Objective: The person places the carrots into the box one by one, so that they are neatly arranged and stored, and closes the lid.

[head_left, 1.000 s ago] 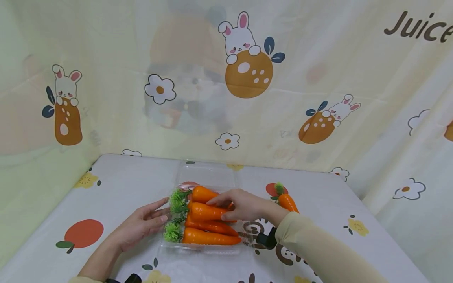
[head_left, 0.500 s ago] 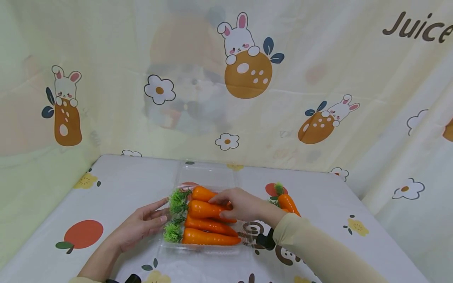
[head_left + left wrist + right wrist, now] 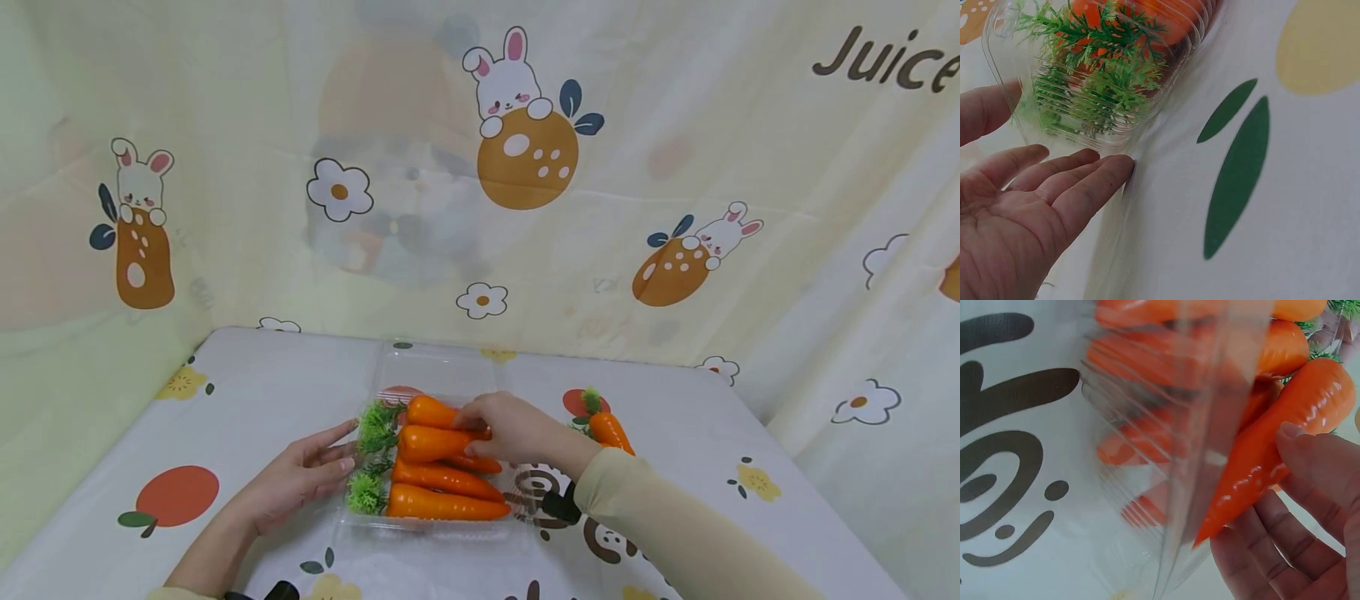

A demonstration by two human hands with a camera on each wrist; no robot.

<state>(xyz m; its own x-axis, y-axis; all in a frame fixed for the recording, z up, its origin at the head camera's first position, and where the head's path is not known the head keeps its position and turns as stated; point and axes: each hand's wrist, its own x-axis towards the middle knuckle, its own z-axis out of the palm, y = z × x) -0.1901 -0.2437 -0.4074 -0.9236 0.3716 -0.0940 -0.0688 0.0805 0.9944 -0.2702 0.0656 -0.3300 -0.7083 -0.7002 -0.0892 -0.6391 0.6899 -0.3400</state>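
A clear plastic box [image 3: 427,524] holds several orange toy carrots with green leafy tops, laid side by side with their tops to the left. My right hand [image 3: 510,427] pinches the upper carrot [image 3: 1319,400] between thumb and fingers, and its tip points down beside the box's wall in the right wrist view. My left hand [image 3: 303,477] lies at the box's left end, fingers extended and thumb apart. In the left wrist view, the fingertips [image 3: 1119,165] are close against the ribbed wall near the green tops [image 3: 1110,81]; exact contact cannot be told.
The box's clear lid [image 3: 438,367] lies folded back behind it. Another carrot [image 3: 609,429] lies on the table to the right, partly hidden by the right sleeve [image 3: 660,508]. A printed cloth [image 3: 675,400] covers the table, with a curtain behind.
My right hand has shifted slightly right and up along the upper carrot, still gripping it, and more of the carrot beneath shows. My left hand has not visibly moved.
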